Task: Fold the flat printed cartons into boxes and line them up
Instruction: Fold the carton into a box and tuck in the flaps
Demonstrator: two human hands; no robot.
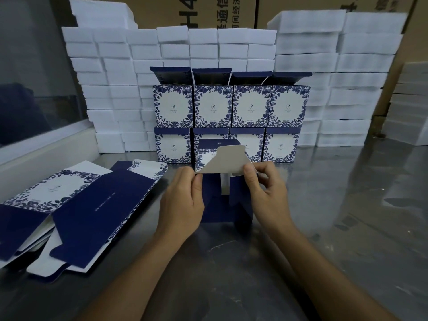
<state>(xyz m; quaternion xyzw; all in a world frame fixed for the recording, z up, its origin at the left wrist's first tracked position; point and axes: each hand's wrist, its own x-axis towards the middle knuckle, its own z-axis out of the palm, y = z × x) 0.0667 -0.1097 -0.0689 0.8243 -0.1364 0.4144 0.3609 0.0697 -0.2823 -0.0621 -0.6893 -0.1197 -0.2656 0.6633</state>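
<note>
A partly folded blue-and-white carton (221, 200) stands on the steel table between my hands. My left hand (183, 202) pinches the left corner of its grey inner flap (223, 162). My right hand (266, 193) pinches the flap's right edge. Behind it, folded floral boxes (230, 105) stand in two stacked rows, the top row with lids open. A pile of flat printed cartons (76, 205) lies on the table at the left.
Stacks of white foam blocks (111, 89) form a wall behind and beside the boxes, with more foam stacks (347, 77) at the right. Brown shipping cartons (208, 12) stand at the back. A reflective steel tabletop (347, 205) stretches to the right.
</note>
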